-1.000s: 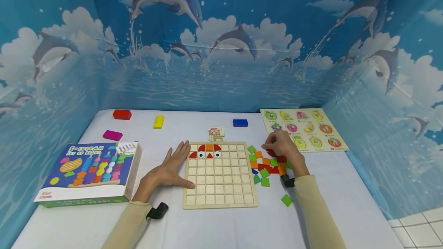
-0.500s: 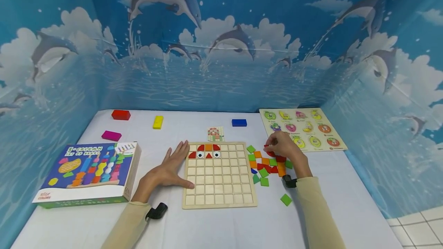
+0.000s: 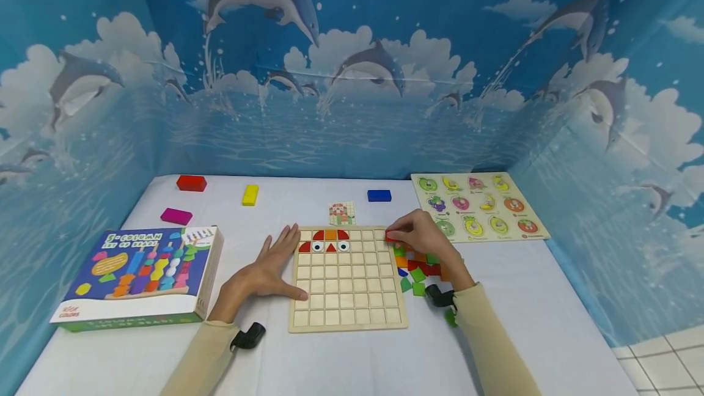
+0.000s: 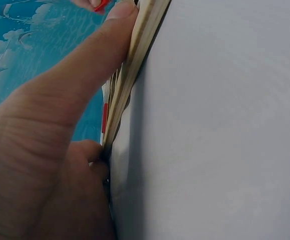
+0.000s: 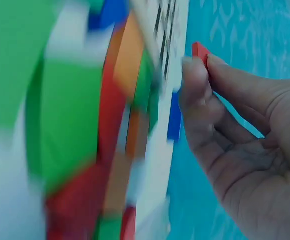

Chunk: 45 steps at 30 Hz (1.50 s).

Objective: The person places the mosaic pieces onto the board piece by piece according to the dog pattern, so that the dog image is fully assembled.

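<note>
A wooden grid board [image 3: 348, 327] lies on the white table, with several red, orange and eye-printed tiles in its top left cells. My left hand [image 3: 263, 271] rests along its left edge, fingers spread, the thumb [image 4: 92, 57] lying on the rim. Above the board's top right corner, my right hand [image 3: 422, 236] pinches a red tile [image 5: 200, 51] between thumb and fingertips. Under that hand lies a loose pile of green, orange, red and blue tiles, partly hidden by the forearm; a green tile [image 5: 67, 120] looms close in the right wrist view.
A small pattern card [image 3: 343, 213] lies behind the board. At the back right is a fruit picture board [image 3: 484, 206]. A bead-set box [image 3: 137, 277] stands at the left. Red [image 3: 191, 183], yellow [image 3: 250, 195], magenta [image 3: 176, 216] and blue [image 3: 379, 195] blocks lie towards the back.
My right hand has moved left from the loose tiles to the board's top right corner, carrying a red tile. The left hand keeps its place on the board's edge.
</note>
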Motion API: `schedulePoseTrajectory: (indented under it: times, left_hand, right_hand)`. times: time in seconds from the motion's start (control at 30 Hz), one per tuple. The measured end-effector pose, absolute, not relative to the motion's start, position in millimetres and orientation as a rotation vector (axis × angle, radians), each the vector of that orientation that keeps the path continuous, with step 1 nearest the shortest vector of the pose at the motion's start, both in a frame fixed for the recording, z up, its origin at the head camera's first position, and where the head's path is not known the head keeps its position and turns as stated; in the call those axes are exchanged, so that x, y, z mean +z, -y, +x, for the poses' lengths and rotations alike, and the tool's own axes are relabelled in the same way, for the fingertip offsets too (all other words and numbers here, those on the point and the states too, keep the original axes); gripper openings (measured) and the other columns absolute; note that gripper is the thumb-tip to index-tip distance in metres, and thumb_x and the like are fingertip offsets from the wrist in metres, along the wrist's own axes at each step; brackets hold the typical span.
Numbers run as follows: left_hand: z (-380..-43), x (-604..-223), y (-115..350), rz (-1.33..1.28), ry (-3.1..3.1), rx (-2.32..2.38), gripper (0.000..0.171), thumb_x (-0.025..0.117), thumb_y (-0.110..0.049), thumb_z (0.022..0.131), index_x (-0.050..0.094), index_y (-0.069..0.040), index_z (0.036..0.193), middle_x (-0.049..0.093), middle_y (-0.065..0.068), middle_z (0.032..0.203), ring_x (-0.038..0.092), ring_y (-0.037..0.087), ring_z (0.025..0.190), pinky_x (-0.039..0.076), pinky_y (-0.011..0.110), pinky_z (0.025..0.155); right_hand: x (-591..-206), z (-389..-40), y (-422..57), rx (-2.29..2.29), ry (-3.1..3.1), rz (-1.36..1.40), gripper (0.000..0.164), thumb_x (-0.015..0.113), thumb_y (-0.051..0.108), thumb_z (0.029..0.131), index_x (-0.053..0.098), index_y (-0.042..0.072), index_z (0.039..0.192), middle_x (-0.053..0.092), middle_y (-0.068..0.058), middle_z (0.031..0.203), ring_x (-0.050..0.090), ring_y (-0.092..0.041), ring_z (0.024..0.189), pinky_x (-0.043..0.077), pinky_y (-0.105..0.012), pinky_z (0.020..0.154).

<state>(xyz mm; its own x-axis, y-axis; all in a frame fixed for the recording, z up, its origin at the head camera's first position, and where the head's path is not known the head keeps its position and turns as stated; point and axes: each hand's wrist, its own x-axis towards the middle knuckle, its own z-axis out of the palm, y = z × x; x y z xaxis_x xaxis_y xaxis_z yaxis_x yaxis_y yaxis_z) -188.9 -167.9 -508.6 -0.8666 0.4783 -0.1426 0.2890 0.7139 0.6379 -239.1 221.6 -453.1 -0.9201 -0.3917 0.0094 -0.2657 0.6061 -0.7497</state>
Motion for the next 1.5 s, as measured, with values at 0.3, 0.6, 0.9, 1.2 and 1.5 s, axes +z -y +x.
schedulePoseTrajectory:
  times: [0.3, 0.6, 0.9, 1.2, 1.5]
  left_hand:
    - [-185, -494, 165, 0.589, -2.587, 0.909, 0.15, 0.099, -0.058, 0.068, 0.007, -0.004, 0.173, -0.003, 0.013, 0.182, -0.01, 0.033, 0.167, -0.013, 0.058, 0.133]
    - [-188, -506, 167, 0.593, -2.619, 0.895, 0.152, 0.097, -0.063, 0.066, 0.005, -0.008, 0.174, -0.003, 0.008, 0.182, -0.01, 0.027, 0.168, -0.012, 0.054, 0.134]
    - [-188, -505, 167, 0.584, -2.619, 0.898, 0.153, 0.098, -0.063, 0.065, 0.005, -0.01, 0.174, -0.004, 0.006, 0.182, -0.011, 0.026, 0.168, -0.013, 0.053, 0.134]
    - [-188, -506, 168, 0.579, -2.611, 0.899, 0.152, 0.097, -0.063, 0.066, 0.004, -0.01, 0.174, -0.004, 0.006, 0.182, -0.011, 0.026, 0.168, -0.013, 0.053, 0.134]
    - [-189, -509, 168, 0.58, -2.619, 0.897, 0.152, 0.097, -0.063, 0.065, 0.004, -0.011, 0.174, -0.004, 0.006, 0.182, -0.011, 0.025, 0.168, -0.013, 0.053, 0.134]
  right_hand:
    - [-458, -238, -181, -1.284, -2.54, -0.596, 0.011, 0.077, 0.0, 0.098, 0.084, -0.002, 0.106, 0.081, -0.012, 0.089, 0.075, -0.022, 0.07, 0.064, -0.029, 0.069]
    - [-461, -242, -154, -1.301, -2.48, -0.574, 0.008, 0.076, -0.003, 0.097, 0.083, -0.006, 0.102, 0.079, -0.014, 0.081, 0.074, -0.023, 0.063, 0.065, -0.032, 0.06]
    - [-461, -242, -147, -1.224, -2.526, -0.61, 0.007, 0.08, 0.0, 0.096, 0.084, -0.005, 0.098, 0.08, -0.013, 0.085, 0.075, -0.02, 0.066, 0.065, -0.032, 0.063]
    - [-458, -242, -147, -1.199, -2.567, -0.618, 0.007, 0.077, -0.004, 0.097, 0.084, -0.006, 0.097, 0.077, -0.015, 0.095, 0.076, -0.021, 0.069, 0.064, -0.03, 0.064]
    - [-459, -246, -139, -1.107, -2.656, -0.803, 0.011, 0.075, -0.003, 0.099, 0.083, -0.007, 0.104, 0.076, -0.016, 0.095, 0.072, -0.02, 0.068, 0.06, -0.025, 0.064]
